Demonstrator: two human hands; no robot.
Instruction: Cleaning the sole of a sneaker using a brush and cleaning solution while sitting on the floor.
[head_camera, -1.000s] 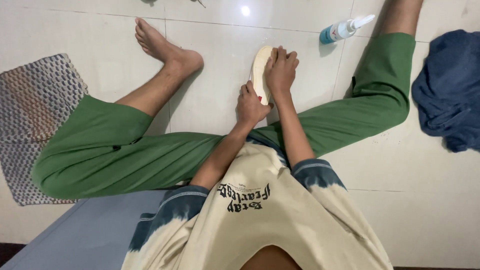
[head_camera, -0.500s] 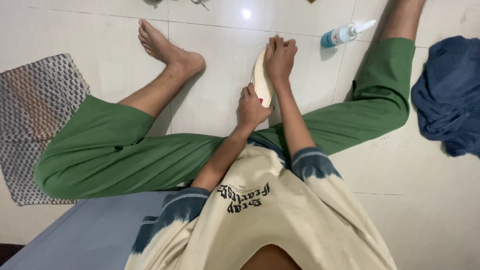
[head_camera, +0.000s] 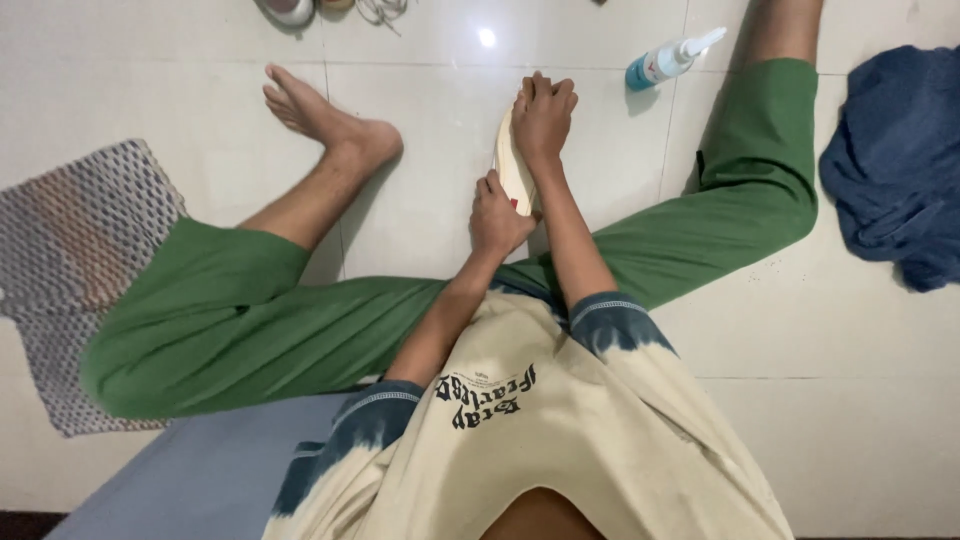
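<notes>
Cream curved shoe gripped by both hands on glossy tiles.

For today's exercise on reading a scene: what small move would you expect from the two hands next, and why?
Probably a short rub by the right hand along the cream shoe. That hand is closed over the shoe's far end, the left hand braces its near end against the tiled floor, and a spray bottle lies nearby.
</notes>
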